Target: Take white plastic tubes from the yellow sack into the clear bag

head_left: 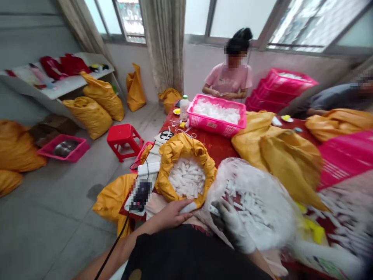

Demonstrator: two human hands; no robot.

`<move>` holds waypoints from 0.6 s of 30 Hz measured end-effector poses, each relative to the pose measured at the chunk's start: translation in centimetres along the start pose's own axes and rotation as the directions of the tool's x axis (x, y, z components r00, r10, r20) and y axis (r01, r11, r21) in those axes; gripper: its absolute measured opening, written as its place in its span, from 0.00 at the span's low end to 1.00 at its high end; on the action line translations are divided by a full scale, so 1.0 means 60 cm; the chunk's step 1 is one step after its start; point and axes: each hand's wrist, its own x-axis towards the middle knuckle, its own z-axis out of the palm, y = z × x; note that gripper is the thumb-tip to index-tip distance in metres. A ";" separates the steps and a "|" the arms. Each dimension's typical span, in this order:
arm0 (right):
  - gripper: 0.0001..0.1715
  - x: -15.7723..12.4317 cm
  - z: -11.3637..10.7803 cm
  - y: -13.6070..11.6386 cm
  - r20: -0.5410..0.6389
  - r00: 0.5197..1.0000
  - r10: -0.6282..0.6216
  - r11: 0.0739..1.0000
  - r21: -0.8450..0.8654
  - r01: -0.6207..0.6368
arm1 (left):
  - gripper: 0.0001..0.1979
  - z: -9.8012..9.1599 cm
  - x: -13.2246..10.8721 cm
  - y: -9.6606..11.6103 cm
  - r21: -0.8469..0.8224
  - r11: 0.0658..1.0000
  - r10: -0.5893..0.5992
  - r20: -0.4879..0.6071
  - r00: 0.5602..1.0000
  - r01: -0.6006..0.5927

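My left hand [177,213] is bare and closed around a pale white piece [188,207], just at the near rim of a rolled-down yellow woven sack [166,155]. Inside that sack lie many small white plastic pieces [186,179]. On my right hand [231,221] is a whitish glove with grey fingertips. Its fingers pinch a small white plastic piece [214,210] beside a clear plastic bag [279,194]. More loose white pieces [255,208] lie spread within the open bag.
Across the red table [214,147] a person in a pink shirt [227,79] works behind a pink basket [217,126] of white pieces. Yellow sacks [253,132] lie to the right. A bottle [184,109] stands near the basket. A red stool [124,140] is on the floor left.
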 end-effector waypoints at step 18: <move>0.14 -0.031 0.136 -0.029 -0.150 0.774 -0.615 0.787 -0.190 0.588 | 0.29 -0.042 0.003 0.041 -0.344 0.933 0.205 0.261 0.943 -0.107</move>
